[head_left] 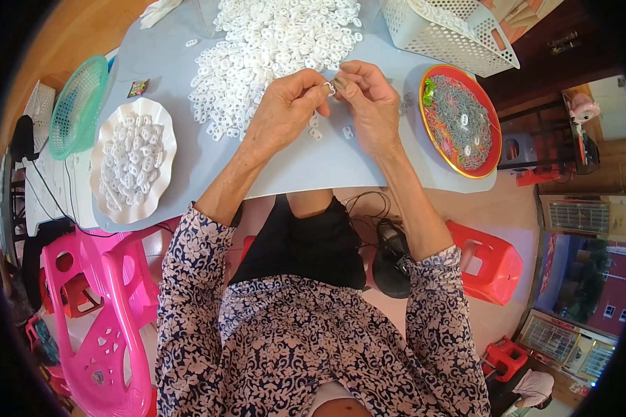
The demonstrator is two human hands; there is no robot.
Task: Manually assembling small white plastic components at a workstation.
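Note:
Above the near part of the table, my two hands meet at the fingertips. Between thumb and fingers my left hand [290, 104] pinches a small white plastic piece [330, 88] with a hole in it. My right hand [370, 104] is closed in a pinch against the other side of that piece; anything else in its fingertips is too small to make out. Just beyond lies a big heap of similar white plastic pieces [257, 55]. To the right, a red round tray [495, 115] holds many small thin grey pieces [459, 115], with a few white ones among them.
A white scalloped dish [167, 177] of white pieces stands on the table's left [209, 177]. A small colourful wrapper [138, 88] lies behind it. At the back right is a white perforated basket [445, 38]. A pink chair [111, 313] and red stool [490, 264] flank me.

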